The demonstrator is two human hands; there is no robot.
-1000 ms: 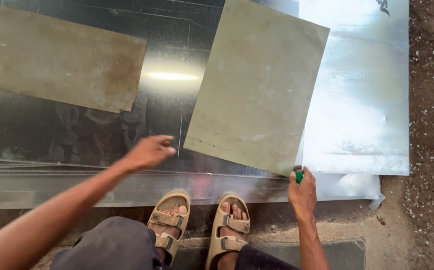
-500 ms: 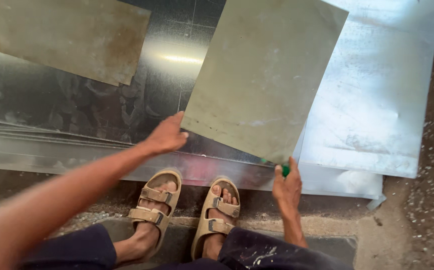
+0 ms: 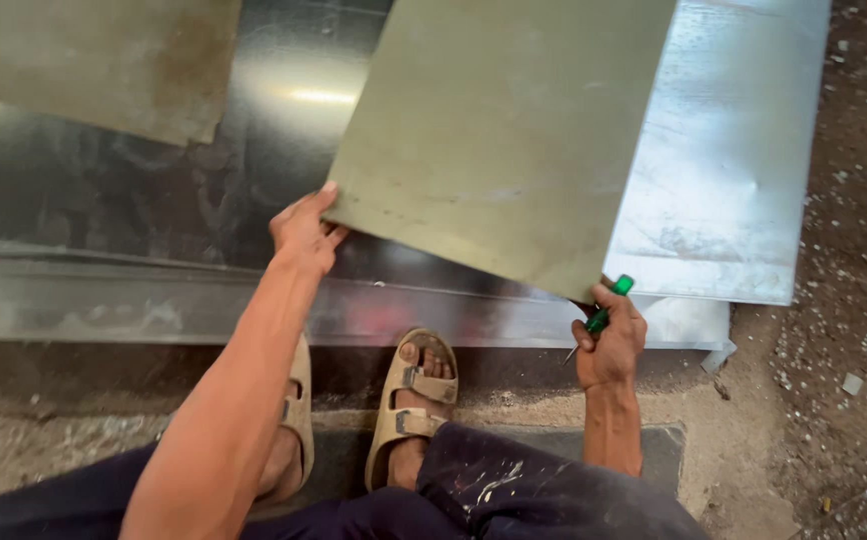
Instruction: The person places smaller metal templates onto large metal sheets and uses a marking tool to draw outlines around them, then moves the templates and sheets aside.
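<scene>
While the dull, grey-green metal sheet (image 3: 504, 130) lay tilted across the shinier stack, its flat matte face showed faint scuffs and small specks, and its straight near edge ran down toward a sharp lower corner. Beneath it, a large galvanised sheet (image 3: 724, 190) was bright and mottled, with a slight dent near its right side, and a darker reflective panel (image 3: 154, 200) carried a blurred glare. A second dull sheet (image 3: 94, 60) rested at the upper left, stained brown along one end. The left hand (image 3: 304, 230) gripped the tilted sheet's near left corner, fingers curled under the edge and thumb on top. The right hand (image 3: 609, 345) was closed round a green-handled screwdriver (image 3: 602, 318), its thin shaft pointing down-left, and sat just under the sheet's lower corner; whether it touched the metal could not be told. Tan sandals (image 3: 414, 395) stood on rough concrete floor (image 3: 74, 440) strewn with grit.
</scene>
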